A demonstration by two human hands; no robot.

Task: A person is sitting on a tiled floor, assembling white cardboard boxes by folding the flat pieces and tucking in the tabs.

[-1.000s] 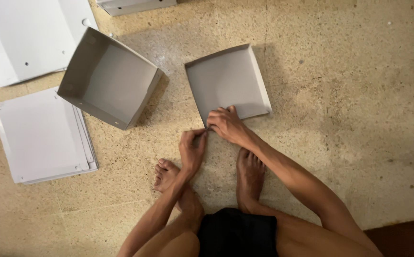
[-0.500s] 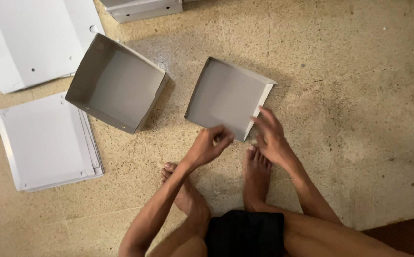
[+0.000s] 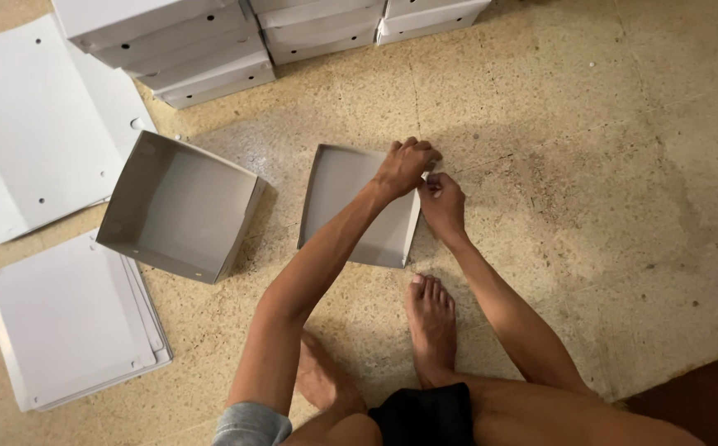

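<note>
The shallow grey cardboard box lid point(image 3: 350, 202) lies open side up on the floor point(image 3: 590, 165), its long axis running away from the person, with the left hand point(image 3: 406, 165) and right hand point(image 3: 441, 202) both pinched shut on its far right corner.

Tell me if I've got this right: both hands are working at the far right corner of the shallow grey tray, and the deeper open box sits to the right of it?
Not quite. The head view shows the deeper open box to the left of the shallow grey tray, not the right. The rest holds: the left hand and right hand meet at the tray's far right corner.
</note>
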